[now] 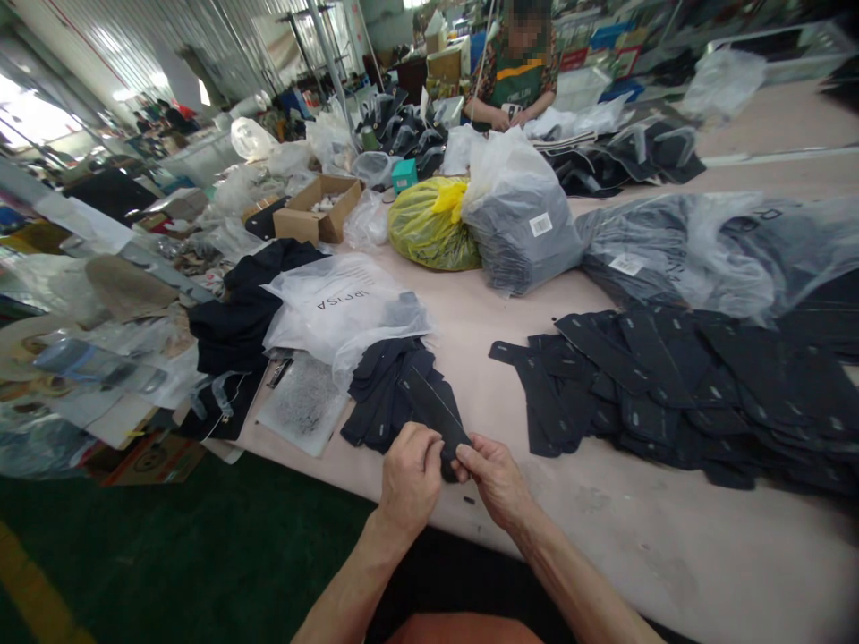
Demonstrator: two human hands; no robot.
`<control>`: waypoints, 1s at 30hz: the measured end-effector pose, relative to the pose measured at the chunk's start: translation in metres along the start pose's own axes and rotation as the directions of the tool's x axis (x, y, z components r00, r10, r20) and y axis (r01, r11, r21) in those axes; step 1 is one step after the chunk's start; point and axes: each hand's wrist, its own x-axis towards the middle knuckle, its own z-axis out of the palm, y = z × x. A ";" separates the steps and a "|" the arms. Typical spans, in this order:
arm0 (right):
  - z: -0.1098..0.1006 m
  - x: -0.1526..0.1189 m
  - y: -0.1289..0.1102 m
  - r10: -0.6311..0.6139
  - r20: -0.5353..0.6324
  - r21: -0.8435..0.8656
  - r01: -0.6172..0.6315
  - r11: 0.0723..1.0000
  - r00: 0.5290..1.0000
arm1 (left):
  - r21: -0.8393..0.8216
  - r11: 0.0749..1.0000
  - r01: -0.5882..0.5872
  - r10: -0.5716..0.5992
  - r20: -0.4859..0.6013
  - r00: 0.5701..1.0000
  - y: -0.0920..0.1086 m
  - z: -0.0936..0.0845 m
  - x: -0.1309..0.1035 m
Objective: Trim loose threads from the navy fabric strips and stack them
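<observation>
Both hands meet at the near end of a dark fabric piece [433, 407] over the table's front edge. My left hand [412, 474] pinches its left side, the fingers curled in. On the right side, my right hand [493, 474] grips the same end between thumb and fingers. Just beyond lies a small pile of similar dark pieces [376, 394], partly under a white printed plastic bag [345, 309]. A larger heap of dark pieces [671, 385] covers the table's right side. Whether anything small sits between the left fingertips is hidden.
A clear tray of tiny parts [303, 407] rests left of the small pile. Farther back stand a yellow bag [433, 224], a full clear bag [520, 224] and an open cardboard box [315, 210]. Across the table [483, 313], a person [516, 76] handles something small.
</observation>
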 end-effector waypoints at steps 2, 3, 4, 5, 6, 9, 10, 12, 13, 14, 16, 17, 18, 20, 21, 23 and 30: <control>-0.001 0.000 0.001 -0.035 -0.005 -0.038 0.035 0.999 0.999 | 0.011 0.998 -0.058 0.057 0.061 0.997 0.002 -0.002 -0.002; -0.001 0.000 0.001 -0.048 -0.004 -0.060 0.048 0.997 0.999 | 0.009 0.997 -0.072 0.071 0.077 0.994 0.002 -0.002 -0.002; -0.001 0.000 0.001 -0.058 -0.004 -0.086 0.058 0.995 0.998 | 0.003 0.996 -0.085 0.084 0.089 0.992 0.002 -0.002 -0.002; -0.001 0.000 0.000 -0.066 -0.004 -0.114 0.065 0.991 0.998 | -0.005 0.995 -0.101 0.101 0.095 0.990 0.002 -0.002 -0.002; -0.002 0.000 -0.001 -0.072 -0.004 -0.141 0.071 0.987 0.997 | -0.013 0.993 -0.118 0.119 0.097 0.988 0.002 -0.001 -0.001; -0.002 -0.002 -0.005 -0.093 0.004 -0.208 0.091 0.974 0.996 | -0.015 0.985 -0.174 0.175 0.092 0.980 0.001 0.000 0.000; -0.002 -0.002 -0.006 -0.098 0.010 -0.222 0.098 0.970 0.995 | -0.006 0.981 -0.193 0.193 0.087 0.977 0.000 0.000 0.000; -0.003 -0.003 -0.008 -0.104 0.022 -0.244 0.106 0.964 0.994 | 0.029 0.973 -0.227 0.225 0.077 0.971 0.000 0.003 0.000; -0.003 -0.003 -0.008 -0.103 0.026 -0.253 0.106 0.962 0.994 | 0.054 0.969 -0.242 0.239 0.068 0.969 -0.001 0.005 -0.001; -0.003 -0.003 -0.008 -0.102 0.025 -0.260 0.105 0.960 0.994 | 0.080 0.965 -0.251 0.248 0.054 0.967 -0.001 0.008 -0.002; -0.001 -0.003 -0.006 -0.101 -0.001 -0.274 0.097 0.957 0.995 | 0.126 0.962 -0.241 0.240 0.016 0.971 -0.002 0.015 -0.004; 0.001 -0.003 -0.005 -0.100 -0.024 -0.281 0.090 0.955 0.995 | 0.143 0.965 -0.219 0.222 -0.008 0.975 -0.003 0.019 -0.004; 0.002 -0.002 -0.003 -0.097 -0.050 -0.285 0.078 0.955 0.994 | 0.156 0.970 -0.188 0.195 -0.033 0.980 -0.004 0.023 -0.004; 0.005 -0.002 0.000 -0.079 -0.101 -0.283 0.048 0.958 0.992 | 0.168 0.979 -0.113 0.127 -0.076 0.989 -0.009 0.028 -0.001; 0.006 -0.002 0.002 -0.068 -0.126 -0.274 0.031 0.961 0.990 | 0.174 0.983 -0.065 0.084 -0.106 0.991 -0.014 0.027 0.002; 0.004 -0.004 0.003 -0.047 -0.175 -0.243 0.003 0.970 0.983 | 0.189 0.979 0.074 -0.038 -0.190 0.981 -0.031 0.016 0.007; -0.054 0.001 -0.028 -0.192 -0.388 -0.088 0.171 0.981 0.902 | 0.232 0.813 0.534 -0.429 -0.382 0.819 -0.123 -0.079 -0.022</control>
